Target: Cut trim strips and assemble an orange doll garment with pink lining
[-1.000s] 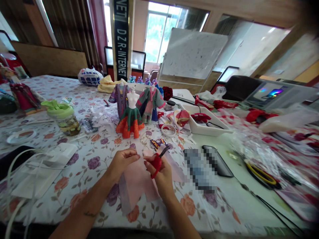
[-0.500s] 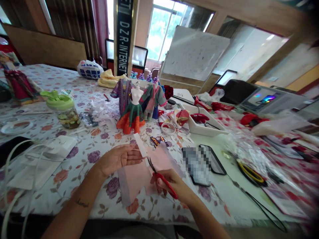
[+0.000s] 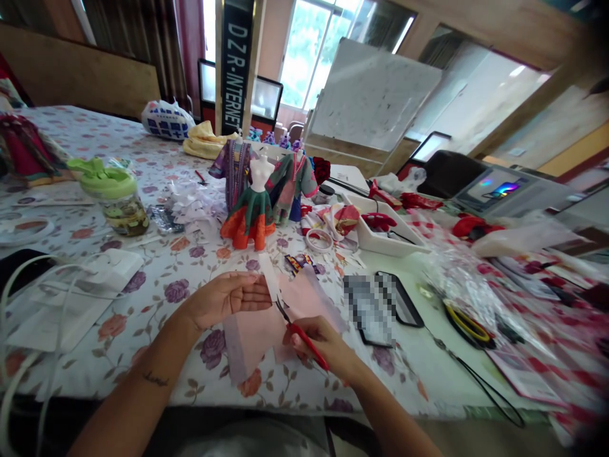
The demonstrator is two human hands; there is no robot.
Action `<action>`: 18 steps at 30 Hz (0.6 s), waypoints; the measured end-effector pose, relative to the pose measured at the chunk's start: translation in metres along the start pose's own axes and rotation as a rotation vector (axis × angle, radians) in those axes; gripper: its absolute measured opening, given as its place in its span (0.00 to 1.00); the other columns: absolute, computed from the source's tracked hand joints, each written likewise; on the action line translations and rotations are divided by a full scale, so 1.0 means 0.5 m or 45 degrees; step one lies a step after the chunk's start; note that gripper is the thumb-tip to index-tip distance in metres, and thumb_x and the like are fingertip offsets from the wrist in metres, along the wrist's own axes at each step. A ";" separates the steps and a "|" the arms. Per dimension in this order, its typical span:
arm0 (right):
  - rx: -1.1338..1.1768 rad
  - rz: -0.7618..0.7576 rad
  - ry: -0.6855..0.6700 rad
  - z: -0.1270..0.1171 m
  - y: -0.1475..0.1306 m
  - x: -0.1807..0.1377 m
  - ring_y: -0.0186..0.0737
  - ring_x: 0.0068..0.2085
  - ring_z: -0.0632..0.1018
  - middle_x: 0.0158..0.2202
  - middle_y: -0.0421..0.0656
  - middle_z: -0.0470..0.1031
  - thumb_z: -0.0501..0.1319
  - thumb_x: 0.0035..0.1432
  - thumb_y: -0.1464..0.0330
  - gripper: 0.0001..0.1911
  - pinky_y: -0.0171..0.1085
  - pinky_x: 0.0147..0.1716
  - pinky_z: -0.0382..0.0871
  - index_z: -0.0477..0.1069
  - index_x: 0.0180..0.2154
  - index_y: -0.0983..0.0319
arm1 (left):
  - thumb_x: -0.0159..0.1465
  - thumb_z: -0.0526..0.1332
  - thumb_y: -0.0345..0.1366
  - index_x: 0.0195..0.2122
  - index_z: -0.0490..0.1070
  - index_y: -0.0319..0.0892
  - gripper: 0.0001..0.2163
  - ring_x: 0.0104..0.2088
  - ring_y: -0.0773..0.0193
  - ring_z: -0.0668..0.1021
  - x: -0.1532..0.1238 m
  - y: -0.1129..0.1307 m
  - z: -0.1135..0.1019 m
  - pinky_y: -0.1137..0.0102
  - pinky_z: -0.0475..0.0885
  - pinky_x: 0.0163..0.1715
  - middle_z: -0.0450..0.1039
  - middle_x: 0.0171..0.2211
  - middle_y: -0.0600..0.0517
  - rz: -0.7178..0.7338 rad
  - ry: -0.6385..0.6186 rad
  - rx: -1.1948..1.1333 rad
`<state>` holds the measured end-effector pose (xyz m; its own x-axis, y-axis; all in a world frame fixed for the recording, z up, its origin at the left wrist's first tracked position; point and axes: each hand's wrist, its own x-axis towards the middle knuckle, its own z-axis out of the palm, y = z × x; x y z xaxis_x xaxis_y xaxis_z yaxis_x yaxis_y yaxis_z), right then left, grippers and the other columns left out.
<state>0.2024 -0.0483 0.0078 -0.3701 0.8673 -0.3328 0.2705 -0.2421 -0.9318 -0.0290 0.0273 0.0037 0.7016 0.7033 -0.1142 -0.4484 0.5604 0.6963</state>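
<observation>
My left hand [image 3: 227, 297] pinches the upper left edge of a piece of pale pink fabric [image 3: 261, 331], holding it just above the flowered tablecloth [image 3: 157, 279]. My right hand [image 3: 320, 341] grips red-handled scissors [image 3: 299, 332], whose dark blades point up and left into the fabric beside my left fingertips. A white strip [image 3: 269, 279] of the fabric stands up above my left fingers.
Behind the fabric stand small dress forms in doll clothes [image 3: 252, 203], a green-lidded jar [image 3: 113, 198], a roll of tape [image 3: 320, 240] and a white tray [image 3: 380, 236]. A dark phone [image 3: 399, 306] lies to the right, near yellow-handled scissors [image 3: 469, 325]. White packaging [image 3: 71, 298] lies left.
My right hand has turned the scissors from pointing up and right to pointing up and left at the fabric edge. My left hand has flattened and holds the fabric further left.
</observation>
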 end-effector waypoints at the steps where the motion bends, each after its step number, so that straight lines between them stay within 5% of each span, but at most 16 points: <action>1: 0.005 0.009 0.009 0.001 -0.002 0.001 0.30 0.18 0.64 0.16 0.37 0.64 0.64 0.46 0.45 0.27 0.29 0.17 0.53 0.73 0.26 0.65 | 0.63 0.59 0.32 0.42 0.75 0.32 0.10 0.43 0.53 0.80 -0.001 0.000 0.001 0.56 0.71 0.51 0.79 0.40 0.37 0.004 0.008 -0.002; 18: 0.062 0.020 0.026 0.004 0.002 0.009 0.29 0.16 0.61 0.15 0.35 0.61 0.66 0.44 0.46 0.25 0.30 0.16 0.51 0.71 0.25 0.63 | 0.62 0.60 0.31 0.40 0.76 0.33 0.09 0.42 0.53 0.81 -0.006 0.004 0.002 0.57 0.73 0.49 0.79 0.39 0.38 0.029 0.042 -0.027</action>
<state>0.1991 -0.0456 0.0053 -0.3475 0.8719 -0.3450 0.2326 -0.2763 -0.9325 -0.0317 0.0260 0.0062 0.6729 0.7296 -0.1220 -0.4760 0.5533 0.6836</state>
